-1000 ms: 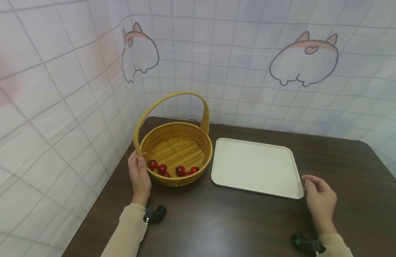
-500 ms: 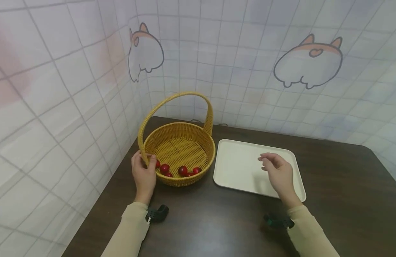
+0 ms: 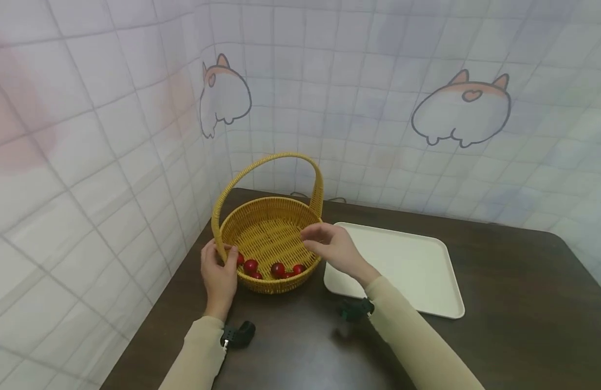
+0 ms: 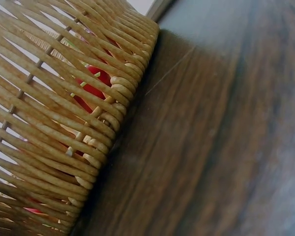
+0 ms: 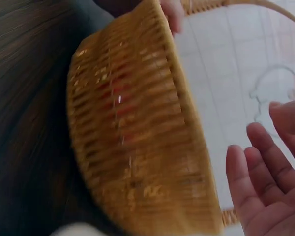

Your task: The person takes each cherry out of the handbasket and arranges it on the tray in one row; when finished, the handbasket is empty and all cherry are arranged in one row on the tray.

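A yellow woven basket (image 3: 271,290) with a tall arched handle stands at the left of the table. Several small, round, dark-red fruits (image 3: 278,270) lie inside along its near side; in the left wrist view bits of red fruit (image 4: 96,81) show through the weave. My left hand (image 3: 219,276) holds the basket's left rim at the foot of the handle, thumb inside. Over the right rim hovers my right hand (image 3: 336,248), its fingers relaxed and apart with nothing between them. The right wrist view has that hand (image 5: 270,182) beside the basket's wall (image 5: 132,128).
Right of the basket lies a white rectangular tray (image 3: 407,271), partly covered by my right forearm. The dark wooden table (image 3: 515,303) meets a grid-patterned cloth wall (image 3: 368,135) behind and at the left. A thin cable (image 3: 336,199) shows at the back edge.
My right hand has moved left from beyond the tray's right edge, across the tray, to the basket's right rim. My left thumb has come over the rim; the basket stays in place.
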Demonstrator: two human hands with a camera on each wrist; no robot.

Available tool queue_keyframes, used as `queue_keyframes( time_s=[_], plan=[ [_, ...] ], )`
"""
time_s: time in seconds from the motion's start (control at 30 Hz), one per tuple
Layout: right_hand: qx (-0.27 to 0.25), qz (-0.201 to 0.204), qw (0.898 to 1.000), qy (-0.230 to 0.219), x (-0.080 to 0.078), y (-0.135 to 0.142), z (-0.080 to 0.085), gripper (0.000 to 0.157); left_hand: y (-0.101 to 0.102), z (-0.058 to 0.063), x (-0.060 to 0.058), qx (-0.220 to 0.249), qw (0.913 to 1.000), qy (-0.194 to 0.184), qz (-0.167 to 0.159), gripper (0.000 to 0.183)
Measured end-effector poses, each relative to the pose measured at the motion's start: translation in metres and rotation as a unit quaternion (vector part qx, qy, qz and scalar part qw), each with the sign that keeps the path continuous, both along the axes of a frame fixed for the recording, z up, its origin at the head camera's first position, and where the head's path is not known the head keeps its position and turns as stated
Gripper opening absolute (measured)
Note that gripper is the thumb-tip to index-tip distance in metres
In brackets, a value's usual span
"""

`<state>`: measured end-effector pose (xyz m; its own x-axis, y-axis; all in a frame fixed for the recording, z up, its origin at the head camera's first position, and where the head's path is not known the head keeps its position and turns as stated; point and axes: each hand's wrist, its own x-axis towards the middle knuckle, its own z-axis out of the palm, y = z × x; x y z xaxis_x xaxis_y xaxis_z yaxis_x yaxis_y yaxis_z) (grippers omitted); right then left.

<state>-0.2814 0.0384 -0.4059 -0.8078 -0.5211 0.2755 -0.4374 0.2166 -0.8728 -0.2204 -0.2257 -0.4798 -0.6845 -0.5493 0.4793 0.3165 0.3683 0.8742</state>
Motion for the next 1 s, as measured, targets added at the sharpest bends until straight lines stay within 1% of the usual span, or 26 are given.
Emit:
queue_keyframes(
  time_s=[0.13,0.27,0.37,0.43,0.5,0.53,0.6,0.7,0.8,0.9,1.0],
  plan=[
    [0.062,0.045,0.997,0.001,-0.012,-0.028,-0.003,0.027,-0.001,-0.001,0.001,0.003,1.0000,-0.005,0.001,0.013],
    [0.136,0.083,0.987,0.006,-0.022,-0.047,-0.002,0.028,-0.001,0.000,0.000,0.003,1.0000,-0.002,-0.001,0.013],
    [0.197,0.110,0.974,-0.008,-0.028,-0.058,-0.001,0.030,-0.001,0.001,0.001,-0.006,1.0000,-0.003,0.005,0.012],
    [0.235,0.131,0.963,-0.029,-0.030,-0.063,-0.002,0.029,-0.001,0.000,0.002,-0.012,0.9999,-0.004,0.012,0.011],
    [0.261,0.155,0.951,-0.052,-0.033,-0.069,-0.004,0.027,-0.001,-0.001,0.003,-0.016,0.9997,-0.003,0.018,0.010],
    [0.266,0.166,0.947,-0.064,-0.034,-0.070,-0.005,0.026,0.000,-0.002,0.003,-0.017,0.9996,-0.004,0.020,0.011],
    [0.262,0.186,0.943,-0.089,-0.035,-0.073,-0.008,0.026,0.000,-0.002,0.003,-0.020,0.9996,-0.004,0.022,0.011],
    [0.248,0.210,0.939,-0.114,-0.039,-0.075,-0.011,0.028,0.000,-0.001,0.002,-0.022,0.9995,-0.005,0.024,0.010],
    [0.242,0.222,0.935,-0.134,-0.042,-0.076,-0.012,0.031,-0.001,-0.001,0.002,-0.024,0.9993,-0.007,0.027,0.009],
    [0.246,0.234,0.928,-0.150,-0.044,-0.076,-0.013,0.034,-0.002,0.000,0.002,-0.029,0.9992,-0.008,0.028,0.009],
    [0.251,0.247,0.922,-0.158,-0.045,-0.077,-0.014,0.036,-0.003,0.000,0.002,-0.032,0.9991,-0.011,0.027,0.010]
  ],
)
